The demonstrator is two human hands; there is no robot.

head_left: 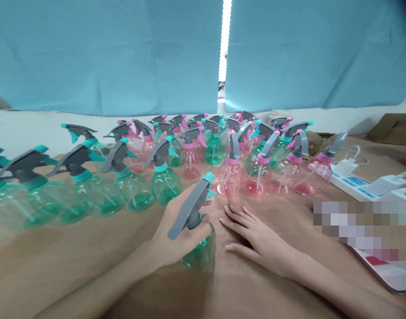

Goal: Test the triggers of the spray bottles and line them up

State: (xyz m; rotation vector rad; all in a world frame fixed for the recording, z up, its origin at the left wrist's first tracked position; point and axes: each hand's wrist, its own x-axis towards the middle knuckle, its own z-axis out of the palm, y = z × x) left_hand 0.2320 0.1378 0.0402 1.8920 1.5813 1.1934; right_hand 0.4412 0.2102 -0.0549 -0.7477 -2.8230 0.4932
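My left hand [174, 230] is wrapped round a green spray bottle [199, 250] with a grey trigger head and teal nozzle. The bottle stands on the brown table [90, 252] near the front centre. My right hand [252, 232] lies flat on the table just right of the bottle, fingers stretched out and apart, holding nothing. Behind both hands stands a crowd of spray bottles: green ones [129, 188] to the left and pink ones [256, 177] to the right.
A white power strip [358, 184] with plugged chargers and cables lies at the right. A flat white device [385, 274] rests near the right front edge. A cardboard box [393, 128] sits at the back right. Blue curtains [106, 53] hang behind.
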